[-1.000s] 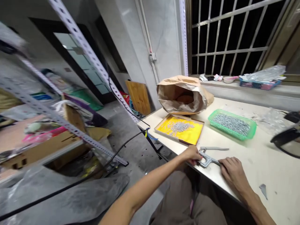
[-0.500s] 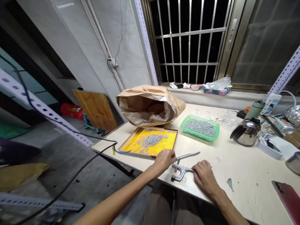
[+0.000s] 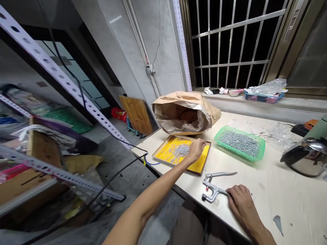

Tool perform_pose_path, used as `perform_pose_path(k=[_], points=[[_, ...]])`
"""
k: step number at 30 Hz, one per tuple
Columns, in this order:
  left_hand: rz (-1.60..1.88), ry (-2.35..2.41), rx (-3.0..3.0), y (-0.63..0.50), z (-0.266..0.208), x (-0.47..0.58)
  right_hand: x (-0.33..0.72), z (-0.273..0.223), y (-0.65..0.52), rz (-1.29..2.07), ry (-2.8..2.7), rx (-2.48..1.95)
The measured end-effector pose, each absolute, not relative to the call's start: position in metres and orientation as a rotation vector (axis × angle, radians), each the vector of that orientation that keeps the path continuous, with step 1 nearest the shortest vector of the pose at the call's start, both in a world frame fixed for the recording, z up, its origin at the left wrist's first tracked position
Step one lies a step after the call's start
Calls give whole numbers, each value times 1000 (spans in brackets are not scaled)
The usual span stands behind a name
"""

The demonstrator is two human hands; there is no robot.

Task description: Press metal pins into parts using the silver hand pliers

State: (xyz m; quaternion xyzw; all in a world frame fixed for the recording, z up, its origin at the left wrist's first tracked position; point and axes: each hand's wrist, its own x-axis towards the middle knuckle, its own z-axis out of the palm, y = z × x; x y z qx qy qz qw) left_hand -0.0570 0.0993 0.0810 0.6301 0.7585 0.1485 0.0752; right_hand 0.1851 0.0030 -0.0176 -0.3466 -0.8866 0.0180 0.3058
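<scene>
My left hand (image 3: 196,150) is over the right side of a shallow tray (image 3: 163,161) with a yellow lining, its fingers curled together; whether anything is between them is hidden. Beside it in the tray lies a loose heap of small silvery metal pieces (image 3: 182,149). Grey snap pliers (image 3: 215,192) lie on the table with their handles apart, a red piece and a black tip at the jaws. The end of the lower handle goes under the fingers of my right hand (image 3: 241,204), which rests on the tabletop and grips it.
Behind the tray, an open brown paper bag (image 3: 212,112) lies on its side. A green basket (image 3: 261,151) of similar metal pieces stands to the right, near a shiny kettle (image 3: 304,163). A grey scrap (image 3: 278,224) lies at front right. A black cable (image 3: 120,167) hangs by the table's left edge.
My left hand has moved from beside the pliers, forward and left, to over the yellow tray. My right hand stays at the pliers' handle. The view has turned left.
</scene>
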Motion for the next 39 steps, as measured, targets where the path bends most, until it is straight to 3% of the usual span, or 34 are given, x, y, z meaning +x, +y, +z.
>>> perform_pose_path(k=[5,14,24,35,39], points=[[270,2376,1771,98,52,-112,186,-25,4,65,-2359,-898],[333,2287,1682,136,13,-106,183,-20,9,84,-2382,-848],[659,2078,1540,118,25,-121,183,-20,9,108,-2408,-882],[895,1494,885,81,27,-118,188,-12,8,86,-2269,-890],[934,1223,678,66,26,-114,166,9,15,303,-2165,-923]])
